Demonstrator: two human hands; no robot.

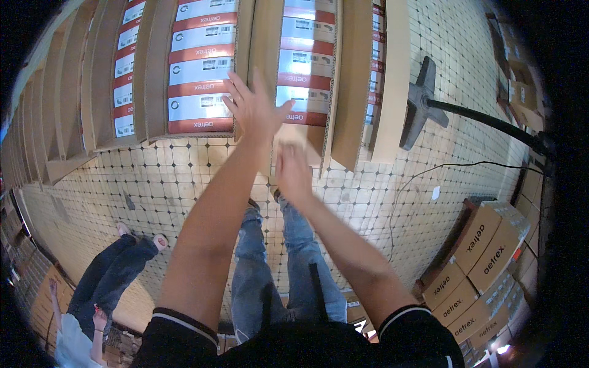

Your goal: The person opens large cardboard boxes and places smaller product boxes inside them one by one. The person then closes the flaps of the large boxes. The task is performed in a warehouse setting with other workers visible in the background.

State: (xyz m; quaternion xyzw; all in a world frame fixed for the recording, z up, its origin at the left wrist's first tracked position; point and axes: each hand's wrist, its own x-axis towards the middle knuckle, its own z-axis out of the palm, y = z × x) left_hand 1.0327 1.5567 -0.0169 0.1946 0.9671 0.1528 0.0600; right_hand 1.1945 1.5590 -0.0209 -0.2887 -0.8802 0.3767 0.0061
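In front of me stands a row of open brown cartons packed with white-and-red shoe boxes (202, 70). My left hand (254, 113) is over the upright cardboard walls between two cartons, its fingers spread and nothing in it. Close by on the right, a narrow column of shoe boxes (302, 61) fills another carton (343, 80). My right hand (294, 175) is lower down, at the near end of that carton, beside a cardboard flap (305, 136). Its fingers are blurred by motion, so I cannot see whether they grip the cardboard.
A grey stand base (423, 104) with a black pole (485, 116) is on the tiled floor at the right. A thin cable (429, 168) crosses the tiles. Brown cartons (469, 276) are stacked at the lower right. Another person (104, 294) stands at the lower left.
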